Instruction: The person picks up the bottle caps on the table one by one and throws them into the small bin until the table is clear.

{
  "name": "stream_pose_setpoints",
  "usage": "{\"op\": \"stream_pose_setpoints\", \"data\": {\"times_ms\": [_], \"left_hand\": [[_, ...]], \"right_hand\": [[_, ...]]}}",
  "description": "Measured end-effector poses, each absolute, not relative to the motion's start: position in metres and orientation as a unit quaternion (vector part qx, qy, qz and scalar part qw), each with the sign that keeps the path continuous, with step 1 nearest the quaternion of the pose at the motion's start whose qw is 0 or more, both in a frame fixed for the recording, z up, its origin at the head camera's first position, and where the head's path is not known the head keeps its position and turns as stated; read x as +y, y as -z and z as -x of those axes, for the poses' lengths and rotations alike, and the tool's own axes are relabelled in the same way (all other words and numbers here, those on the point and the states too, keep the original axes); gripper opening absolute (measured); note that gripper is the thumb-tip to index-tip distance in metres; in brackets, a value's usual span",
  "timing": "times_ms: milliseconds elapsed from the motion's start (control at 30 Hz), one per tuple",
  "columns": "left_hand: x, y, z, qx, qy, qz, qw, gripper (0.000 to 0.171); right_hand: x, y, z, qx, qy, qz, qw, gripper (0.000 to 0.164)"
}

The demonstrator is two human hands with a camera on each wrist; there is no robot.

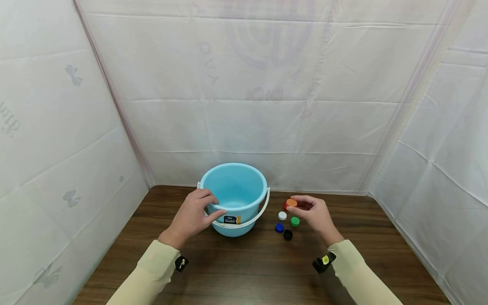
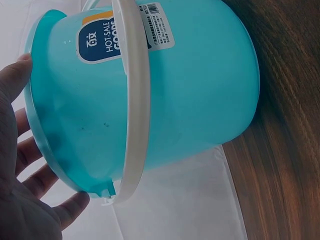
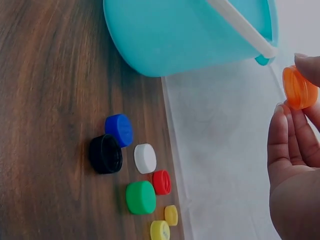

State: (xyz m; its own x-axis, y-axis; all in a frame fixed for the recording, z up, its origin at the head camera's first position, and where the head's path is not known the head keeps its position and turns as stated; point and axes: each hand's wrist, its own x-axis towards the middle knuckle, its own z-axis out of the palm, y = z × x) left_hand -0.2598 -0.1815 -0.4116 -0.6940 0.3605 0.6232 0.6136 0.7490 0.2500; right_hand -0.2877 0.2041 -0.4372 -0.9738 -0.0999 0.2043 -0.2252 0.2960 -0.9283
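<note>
A light blue bucket (image 1: pixel 233 231) stands upright on the table, its white handle (image 2: pixel 138 100) hanging down across the front. My left hand (image 1: pixel 194 214) grips the bucket's near left rim, thumb at the near side and fingers over the edge. To the right of the bucket, my right hand (image 1: pixel 314 212) pinches an orange bottle cap (image 3: pixel 299 87) between thumb and fingertips, raised above the table. Below it lie loose caps: blue (image 3: pixel 119 130), black (image 3: pixel 105 154), white (image 3: pixel 145 158), red (image 3: pixel 161 182) and green (image 3: pixel 140 197). Two yellow caps (image 3: pixel 160 230) show only in the right wrist view.
The dark wooden table (image 1: pixel 244 271) ends at a white sheet wall (image 1: pixel 244 106) close behind the bucket. More white sheeting (image 1: pixel 57 148) rises at the left, and another sheet (image 1: pixel 434 178) borders the right side. Printed labels (image 2: pixel 97 40) are on the bucket's side.
</note>
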Motion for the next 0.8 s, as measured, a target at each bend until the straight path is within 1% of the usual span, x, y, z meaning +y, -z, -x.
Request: {"op": "stream_pose_setpoints", "data": {"times_ms": [267,467,800], "left_hand": [[-0.181,0.410,0.259,-0.893,0.227,0.271,0.279,0.026],[-0.180,0.410,0.258,-0.898,0.225,0.262,0.273,0.026],[-0.180,0.409,0.257,-0.900,0.220,0.257,0.275,0.029]], "right_hand": [[0.200,0.429,0.292,-0.801,-0.585,-0.112,0.062,0.047],[0.195,0.420,0.292,-0.804,-0.579,-0.118,0.067,0.045],[0.183,0.412,0.295,-0.790,-0.596,-0.128,0.064,0.047]]}}
